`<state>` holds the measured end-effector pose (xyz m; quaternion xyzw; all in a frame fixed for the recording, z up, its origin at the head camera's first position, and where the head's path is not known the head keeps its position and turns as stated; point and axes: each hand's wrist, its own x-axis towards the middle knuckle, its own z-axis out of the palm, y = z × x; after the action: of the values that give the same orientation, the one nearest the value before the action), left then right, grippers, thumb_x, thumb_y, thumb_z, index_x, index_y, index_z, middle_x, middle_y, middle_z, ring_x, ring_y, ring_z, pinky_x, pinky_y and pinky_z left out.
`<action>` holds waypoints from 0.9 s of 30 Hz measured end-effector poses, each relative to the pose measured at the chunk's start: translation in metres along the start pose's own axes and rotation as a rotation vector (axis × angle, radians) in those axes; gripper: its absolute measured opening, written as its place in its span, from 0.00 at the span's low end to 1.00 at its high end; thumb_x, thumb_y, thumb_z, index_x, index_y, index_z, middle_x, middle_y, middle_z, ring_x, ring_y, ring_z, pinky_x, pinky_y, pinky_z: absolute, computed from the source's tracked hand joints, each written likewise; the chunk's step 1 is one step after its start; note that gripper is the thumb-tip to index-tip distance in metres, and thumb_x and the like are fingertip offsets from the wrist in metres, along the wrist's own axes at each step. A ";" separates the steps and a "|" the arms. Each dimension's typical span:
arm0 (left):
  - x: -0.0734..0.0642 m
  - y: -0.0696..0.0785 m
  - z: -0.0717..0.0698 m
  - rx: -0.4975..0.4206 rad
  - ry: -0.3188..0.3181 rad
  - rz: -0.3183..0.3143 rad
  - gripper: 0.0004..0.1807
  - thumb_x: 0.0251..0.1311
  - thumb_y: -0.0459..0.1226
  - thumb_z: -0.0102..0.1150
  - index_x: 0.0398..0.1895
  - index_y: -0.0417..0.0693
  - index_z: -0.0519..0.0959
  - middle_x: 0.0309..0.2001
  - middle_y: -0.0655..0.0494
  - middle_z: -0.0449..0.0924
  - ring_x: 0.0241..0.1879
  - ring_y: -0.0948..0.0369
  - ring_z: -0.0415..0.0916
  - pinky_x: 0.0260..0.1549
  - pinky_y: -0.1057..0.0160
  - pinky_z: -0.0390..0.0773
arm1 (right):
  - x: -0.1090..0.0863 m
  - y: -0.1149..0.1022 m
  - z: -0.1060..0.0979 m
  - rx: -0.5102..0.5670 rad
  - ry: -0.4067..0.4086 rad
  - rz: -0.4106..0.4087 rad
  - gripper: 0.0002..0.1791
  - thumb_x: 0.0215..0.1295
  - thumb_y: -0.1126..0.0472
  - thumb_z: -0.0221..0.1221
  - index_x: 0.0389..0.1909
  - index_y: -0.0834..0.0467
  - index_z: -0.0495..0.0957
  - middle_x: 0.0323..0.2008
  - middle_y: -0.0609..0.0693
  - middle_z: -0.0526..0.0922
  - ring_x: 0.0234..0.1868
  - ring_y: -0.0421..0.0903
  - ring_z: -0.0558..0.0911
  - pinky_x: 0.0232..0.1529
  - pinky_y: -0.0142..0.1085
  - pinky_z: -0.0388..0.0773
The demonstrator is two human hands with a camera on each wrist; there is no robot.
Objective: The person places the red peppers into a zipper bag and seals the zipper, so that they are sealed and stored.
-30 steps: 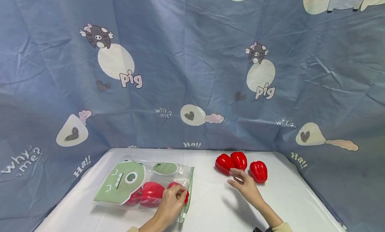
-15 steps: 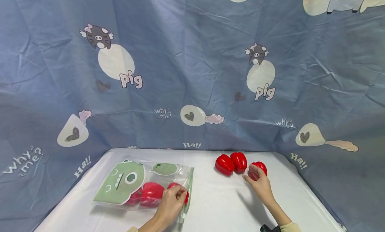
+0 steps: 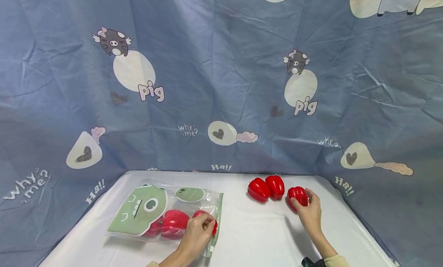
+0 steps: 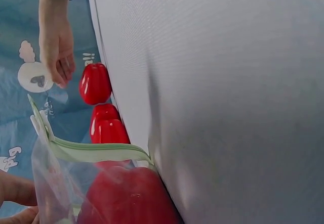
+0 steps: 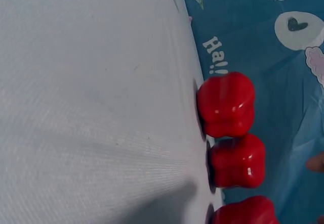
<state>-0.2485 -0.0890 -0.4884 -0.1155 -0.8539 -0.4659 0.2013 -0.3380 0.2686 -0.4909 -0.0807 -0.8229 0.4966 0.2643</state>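
Observation:
My left hand [image 3: 197,234] pinches the upper film of a clear zip bag [image 3: 211,199] near its green-edged mouth; in the left wrist view its fingers [image 4: 17,188] hold the plastic. Several red bell peppers [image 3: 174,224] lie inside the bag, one [image 4: 126,198] close to the mouth. On the right, my right hand [image 3: 309,212] hovers over a loose bell pepper [image 3: 296,196], thumb and fingers spread. The left wrist view shows a gap between that hand [image 4: 58,52] and the pepper [image 4: 95,84]. A fingertip [image 5: 316,163] appears at the right wrist view's edge.
Two more bell peppers, one [image 3: 258,190] touching the other [image 3: 275,187], lie left of the one under my right hand. All rest on a white-covered table [image 3: 249,232]. A blue patterned curtain [image 3: 187,105] hangs behind the table's far edge.
My right hand has moved right, from near the paired bell peppers to over the rightmost one. My left hand and the zip bag have stayed in place.

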 end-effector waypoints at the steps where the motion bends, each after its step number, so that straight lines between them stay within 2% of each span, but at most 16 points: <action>1: 0.000 0.000 0.000 0.000 -0.001 -0.001 0.02 0.56 0.29 0.61 0.28 0.41 0.82 0.20 0.63 0.75 0.21 0.73 0.68 0.23 0.72 0.72 | 0.000 0.001 0.000 -0.001 0.015 -0.006 0.37 0.56 0.62 0.65 0.65 0.67 0.61 0.61 0.67 0.65 0.63 0.65 0.65 0.64 0.58 0.63; 7: 0.000 0.001 0.000 0.001 -0.004 -0.002 0.02 0.56 0.28 0.61 0.28 0.41 0.82 0.20 0.64 0.74 0.21 0.73 0.68 0.22 0.72 0.72 | 0.002 0.004 0.003 -0.018 0.062 -0.003 0.39 0.54 0.62 0.66 0.64 0.70 0.60 0.59 0.69 0.63 0.60 0.66 0.63 0.59 0.57 0.62; 15: -0.001 0.000 0.001 0.007 -0.012 -0.015 0.02 0.56 0.29 0.61 0.28 0.42 0.82 0.20 0.64 0.75 0.21 0.73 0.68 0.23 0.72 0.72 | 0.004 0.012 0.005 -0.052 -0.011 0.098 0.44 0.56 0.59 0.66 0.66 0.73 0.54 0.61 0.72 0.58 0.63 0.68 0.60 0.61 0.61 0.63; 27: -0.001 0.000 0.001 0.011 -0.016 -0.010 0.03 0.56 0.30 0.61 0.28 0.43 0.82 0.20 0.64 0.75 0.21 0.73 0.68 0.23 0.72 0.72 | 0.010 0.021 0.011 -0.091 -0.047 0.152 0.43 0.57 0.61 0.63 0.66 0.76 0.51 0.61 0.75 0.55 0.60 0.70 0.61 0.61 0.63 0.64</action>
<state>-0.2480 -0.0887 -0.4894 -0.1136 -0.8586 -0.4613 0.1929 -0.3551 0.2751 -0.5095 -0.1430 -0.8420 0.4791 0.2026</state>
